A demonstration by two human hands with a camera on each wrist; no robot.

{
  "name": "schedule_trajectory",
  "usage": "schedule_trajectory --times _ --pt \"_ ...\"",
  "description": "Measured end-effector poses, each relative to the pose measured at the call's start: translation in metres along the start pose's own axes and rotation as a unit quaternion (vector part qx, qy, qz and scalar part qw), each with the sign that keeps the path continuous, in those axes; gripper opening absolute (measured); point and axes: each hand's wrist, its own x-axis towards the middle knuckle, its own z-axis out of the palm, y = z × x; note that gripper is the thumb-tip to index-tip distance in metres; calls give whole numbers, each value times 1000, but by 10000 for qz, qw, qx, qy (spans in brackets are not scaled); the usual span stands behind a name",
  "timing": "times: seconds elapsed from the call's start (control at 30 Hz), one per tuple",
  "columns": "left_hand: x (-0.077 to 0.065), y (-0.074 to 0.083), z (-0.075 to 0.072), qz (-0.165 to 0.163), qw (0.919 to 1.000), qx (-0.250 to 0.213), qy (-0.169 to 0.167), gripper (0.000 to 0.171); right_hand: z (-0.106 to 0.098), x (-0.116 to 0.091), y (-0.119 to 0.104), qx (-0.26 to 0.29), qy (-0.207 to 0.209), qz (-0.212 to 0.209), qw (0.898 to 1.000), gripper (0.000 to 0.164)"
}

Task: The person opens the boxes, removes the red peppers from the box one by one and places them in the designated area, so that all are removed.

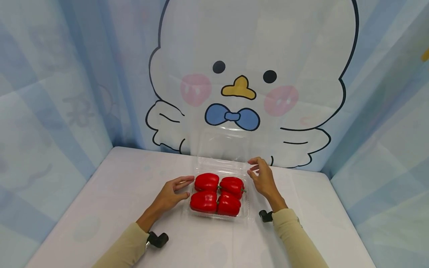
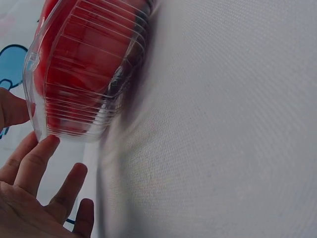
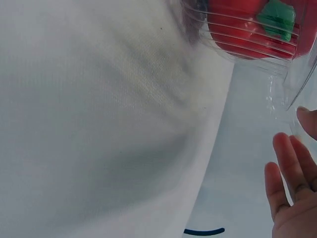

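A clear plastic clamshell box (image 1: pixel 246 212) stands on the table with its transparent lid (image 1: pixel 222 145) raised at the back. Inside lie several red bell peppers (image 1: pixel 203 201), arranged in two rows. My left hand (image 1: pixel 169 196) is at the box's left side, its thumb and fingertips touching the rim; in the left wrist view the outer fingers (image 2: pixel 69 186) spread loosely. Off the back right corner is my right hand (image 1: pixel 263 180), fingers extended near the lid's hinge side. Its thumb (image 3: pixel 308 121) stands apart from the fingers, with nothing clearly held.
A white cloth covers the table (image 1: pixel 207 245). Behind it hangs a curtain (image 1: pixel 301 56) printed with a cartoon bird, close to the raised lid. Pale blue curtains stand at both sides. Dark wrist-worn devices (image 1: pixel 158 240) sit by both forearms.
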Motion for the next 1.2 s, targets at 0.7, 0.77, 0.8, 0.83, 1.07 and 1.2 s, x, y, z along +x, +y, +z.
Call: schedule_trajectory --times 0.7,0.77,0.8,0.83,1.07,1.2 --pt "1 -3 -1 -139 9999 -92 37 60 -8 -21 -17 -295 139 -153 9994 48" --pt "1 -4 -2 -141 9998 -101 34 60 -9 -25 -22 -289 172 -225 9992 49" --pt "1 -4 -2 -122 9999 -114 20 60 -10 -27 -24 -303 187 -242 9991 50" --pt "1 -4 -2 -103 9999 -130 0 61 -10 -29 -27 -324 195 -248 9990 51" --pt "1 -4 -3 -35 9998 -169 -56 61 -10 -49 -42 -355 228 -386 9984 57" --pt "1 -5 -3 0 9998 -180 -95 61 -10 -62 -51 -192 197 -450 9986 57"
